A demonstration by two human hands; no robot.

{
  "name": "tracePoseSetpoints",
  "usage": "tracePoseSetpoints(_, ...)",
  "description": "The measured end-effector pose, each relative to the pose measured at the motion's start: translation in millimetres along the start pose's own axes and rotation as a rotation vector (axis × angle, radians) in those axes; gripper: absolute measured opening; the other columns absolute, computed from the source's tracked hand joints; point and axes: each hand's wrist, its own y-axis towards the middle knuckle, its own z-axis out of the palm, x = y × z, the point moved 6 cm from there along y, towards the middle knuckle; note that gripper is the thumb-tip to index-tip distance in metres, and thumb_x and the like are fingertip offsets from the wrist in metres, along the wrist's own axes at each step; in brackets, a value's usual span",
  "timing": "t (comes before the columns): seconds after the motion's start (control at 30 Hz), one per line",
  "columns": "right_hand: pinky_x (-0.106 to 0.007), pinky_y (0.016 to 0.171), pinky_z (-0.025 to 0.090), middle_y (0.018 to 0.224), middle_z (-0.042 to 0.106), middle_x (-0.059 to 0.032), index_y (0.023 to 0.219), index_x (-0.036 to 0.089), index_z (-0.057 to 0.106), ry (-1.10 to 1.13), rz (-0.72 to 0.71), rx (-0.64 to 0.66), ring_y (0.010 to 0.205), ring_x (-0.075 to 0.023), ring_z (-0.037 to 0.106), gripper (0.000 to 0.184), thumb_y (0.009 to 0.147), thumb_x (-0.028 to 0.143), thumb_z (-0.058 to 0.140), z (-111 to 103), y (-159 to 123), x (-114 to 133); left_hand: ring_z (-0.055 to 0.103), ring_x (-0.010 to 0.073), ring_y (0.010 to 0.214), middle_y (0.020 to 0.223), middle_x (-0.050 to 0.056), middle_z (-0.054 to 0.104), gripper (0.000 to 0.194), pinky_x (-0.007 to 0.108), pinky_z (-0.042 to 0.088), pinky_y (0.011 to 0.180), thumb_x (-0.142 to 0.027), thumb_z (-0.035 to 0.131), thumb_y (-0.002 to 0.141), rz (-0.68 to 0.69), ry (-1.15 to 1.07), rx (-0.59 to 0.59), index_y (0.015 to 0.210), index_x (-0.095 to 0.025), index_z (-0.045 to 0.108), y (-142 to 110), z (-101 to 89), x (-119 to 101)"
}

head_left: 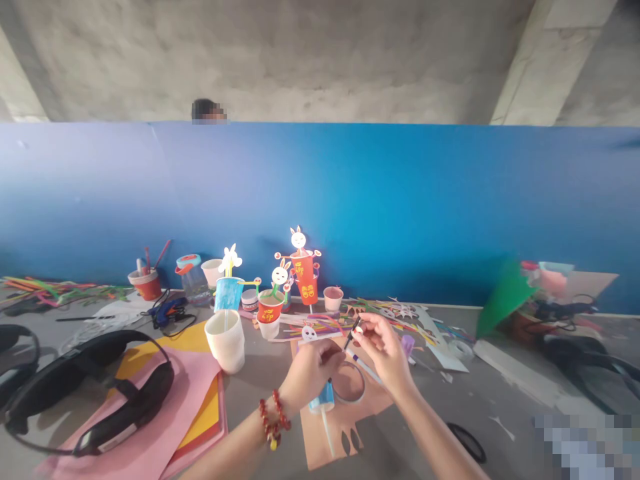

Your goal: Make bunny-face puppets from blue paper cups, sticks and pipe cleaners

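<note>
My right hand [381,343] pinches a thin black pen [351,333], tilted with its lower end toward my left hand. A small white piece shows by the right fingertips. My left hand [316,365] is closed, thumb and fingers pressed together; what they grip is hidden. Just below it is a small blue cup [321,398] with a white stick [328,432] coming out underneath. A white rabbit face [309,333] shows just above the left hand. Between the hands lie a tape roll [362,393] and a white marker [364,367], on brown paper [315,450].
White cups [227,340] stand at left, before a blue cup figure [229,293] and red cup rabbits [270,312]. A headset [125,400] lies on coloured paper [195,400]. Paper scraps [400,310] and a black ring [466,441] are at right. A blue partition [400,200] stands behind.
</note>
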Motion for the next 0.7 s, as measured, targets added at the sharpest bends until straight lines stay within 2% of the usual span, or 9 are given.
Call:
tracePoseSetpoints(0.07,-0.035,0.067,0.061,0.081,0.069,-0.0034,0.110,0.022,0.059,-0.015,0.015,0.015,0.073,-0.0236,0.072,0.045,0.078,0.050,0.072,1.2,-0.4,-6.2,0.061,0.0156,0.053,0.059,0.000,0.065,0.024,0.023,0.045,0.051,-0.028,0.051,0.090,-0.028,-0.020,0.007,0.073,-0.018,0.064,9.3,6.9,4.4)
tracePoseSetpoints(0.17,-0.037,0.066,0.062,0.081,0.071,-0.0045,0.109,0.022,0.061,-0.053,0.041,0.011,0.073,-0.0253,0.073,0.045,0.078,0.054,0.071,-3.9,-2.2,-21.6,0.062,0.0145,0.057,0.060,-0.001,0.063,0.028,0.023,0.046,0.054,-0.031,0.047,0.094,-0.055,0.006,0.002,0.076,-0.017,0.064,27.4,8.5,11.5)
tracePoseSetpoints(0.27,-0.038,0.064,0.062,0.077,0.071,-0.0057,0.089,0.021,0.064,-0.082,0.053,-0.002,0.069,-0.0259,0.073,0.037,0.078,0.055,0.070,-12.8,-6.5,-35.9,0.063,0.0143,0.062,0.066,-0.001,0.064,0.025,0.027,0.050,0.063,-0.030,0.054,0.094,-0.094,0.095,0.065,0.078,-0.015,0.066,52.7,12.7,20.3)
tracePoseSetpoints(0.33,-0.037,0.062,0.060,0.071,0.070,-0.0055,0.079,0.020,0.063,-0.105,0.040,-0.002,0.065,-0.0255,0.071,0.034,0.078,0.054,0.070,-17.7,-10.4,-40.8,0.066,0.0150,0.071,0.084,0.001,0.069,0.021,0.032,0.055,0.069,-0.033,0.060,0.094,-0.135,0.155,0.138,0.093,-0.014,0.067,70.1,21.8,27.2)
tracePoseSetpoints(0.4,-0.037,0.063,0.059,0.069,0.069,-0.0049,0.075,0.020,0.062,-0.136,0.006,-0.006,0.065,-0.0251,0.070,0.031,0.078,0.050,0.071,-21.6,-14.2,-41.6,0.067,0.0195,0.089,0.107,0.005,0.068,0.026,0.038,0.058,0.078,-0.035,0.061,0.094,-0.159,0.196,0.188,0.111,-0.015,0.064,85.4,33.5,32.6)
tracePoseSetpoints(0.47,-0.036,0.067,0.058,0.073,0.068,-0.0057,0.074,0.021,0.063,-0.169,-0.040,-0.009,0.070,-0.0250,0.069,0.026,0.080,0.045,0.070,-24.0,-17.9,-39.8,0.066,0.0230,0.100,0.119,0.008,0.064,0.031,0.042,0.057,0.084,-0.034,0.061,0.094,-0.166,0.216,0.216,0.119,-0.016,0.061,97.5,45.1,36.0)
tracePoseSetpoints(0.6,-0.034,0.076,0.055,0.091,0.066,-0.0091,0.074,0.021,0.068,-0.229,-0.130,-0.001,0.088,-0.0254,0.066,0.017,0.083,0.035,0.066,-26.5,-25.1,-33.8,0.065,0.0228,0.104,0.124,0.009,0.062,0.033,0.044,0.056,0.087,-0.032,0.061,0.094,-0.145,0.186,0.229,0.123,-0.018,0.059,108.1,56.4,37.7)
tracePoseSetpoints(0.7,-0.032,0.076,0.053,0.094,0.064,-0.0080,0.077,0.022,0.068,-0.319,-0.260,0.029,0.089,-0.0230,0.064,0.014,0.087,0.027,0.061,-26.4,-31.0,-22.3,0.065,0.0228,0.100,0.118,0.007,0.065,0.028,0.043,0.056,0.085,-0.033,0.061,0.094,-0.105,0.106,0.198,0.116,-0.016,0.062,100.3,49.7,32.1)
